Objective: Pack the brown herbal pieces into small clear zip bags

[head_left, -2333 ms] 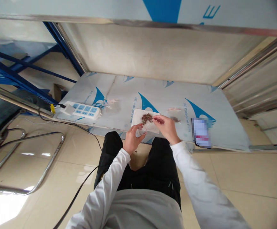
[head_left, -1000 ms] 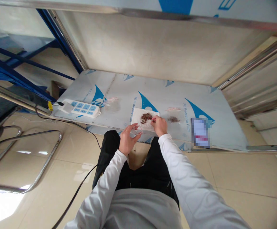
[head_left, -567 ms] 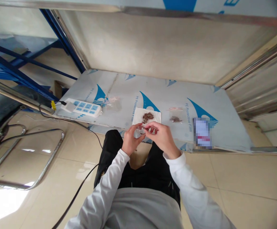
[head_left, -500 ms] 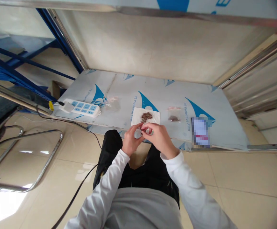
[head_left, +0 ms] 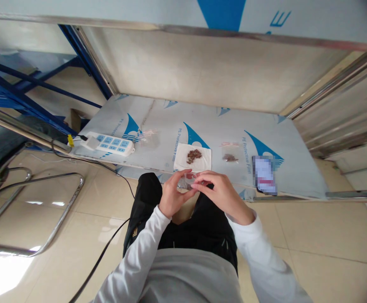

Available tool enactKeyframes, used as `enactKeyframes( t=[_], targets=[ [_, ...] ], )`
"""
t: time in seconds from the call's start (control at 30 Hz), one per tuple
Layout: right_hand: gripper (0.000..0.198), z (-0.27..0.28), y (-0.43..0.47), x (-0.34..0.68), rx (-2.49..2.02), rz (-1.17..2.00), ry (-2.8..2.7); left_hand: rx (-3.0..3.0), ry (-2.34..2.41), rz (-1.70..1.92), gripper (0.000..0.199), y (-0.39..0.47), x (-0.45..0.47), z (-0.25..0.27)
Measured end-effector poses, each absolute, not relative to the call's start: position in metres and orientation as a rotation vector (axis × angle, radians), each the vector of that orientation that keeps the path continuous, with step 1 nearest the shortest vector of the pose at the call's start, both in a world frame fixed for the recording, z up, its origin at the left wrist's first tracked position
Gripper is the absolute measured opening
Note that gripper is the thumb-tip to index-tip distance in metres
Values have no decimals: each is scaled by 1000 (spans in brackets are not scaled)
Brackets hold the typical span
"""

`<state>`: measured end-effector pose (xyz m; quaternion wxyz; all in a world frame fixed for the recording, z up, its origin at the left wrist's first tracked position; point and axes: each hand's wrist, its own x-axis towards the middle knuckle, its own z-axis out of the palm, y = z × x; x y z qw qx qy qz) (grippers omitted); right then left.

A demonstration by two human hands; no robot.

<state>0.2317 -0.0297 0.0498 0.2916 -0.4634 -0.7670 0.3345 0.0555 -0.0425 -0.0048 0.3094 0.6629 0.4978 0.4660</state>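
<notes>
Between my hands, at the shelf's front edge, is a small clear plastic bag. My left hand grips its left side, thumb below and fingers above. The fingers of my right hand are pinched at the bag's upper right; a reddish strip shows there, and anything else in the pinch is too small to make out. Just beyond my fingertips lies a white paper sheet with a pile of small brown pieces on it. To the right rests another clear bag with similar brown pieces inside.
A white power strip with a plugged-in adapter lies on the left of the film-covered shelf. Beside it are clear bags. A phone, blurred out, sits at the front right edge. A metal-framed chair stands at left.
My right hand has drawn back from the edge of the paper, toward me and slightly right. Both hands are now lower, with the clear bag more visible between them.
</notes>
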Motion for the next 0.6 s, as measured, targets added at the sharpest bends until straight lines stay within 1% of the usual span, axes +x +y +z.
enactKeyframes(
  t=[0.07,0.1,0.17,0.2,0.23,0.33,0.43,0.5,0.53,0.6],
  targets=[
    [10,59,-38,239,-1231,883,-2047,1762,1231,1188,53,-52,48,6],
    [10,63,-41,242,-1231,849,-2073,1755,1190,1174,46,-58,45,12],
    [12,69,-48,250,-1211,773,-2159,1727,1154,1182,23,-66,42,22],
    [12,70,-51,252,-1186,763,-2204,1719,1154,1197,14,-69,41,24],
    [12,69,-53,255,-1162,775,-2232,1711,1165,1215,11,-71,42,26],
    [11,64,-57,257,-1156,856,-2178,1685,1210,1232,9,-72,47,23],
    [11,59,-63,255,-1190,884,-2062,1682,1193,1189,17,-70,49,19],
    [10,56,-68,251,-1206,912,-1978,1683,1173,1173,11,-69,47,19],
    [12,54,-70,248,-1225,946,-1911,1674,1175,1171,9,-68,46,19],
    [38,50,-74,241,-1264,1046,-1748,1663,1188,1162,10,-68,45,20]
  ],
)
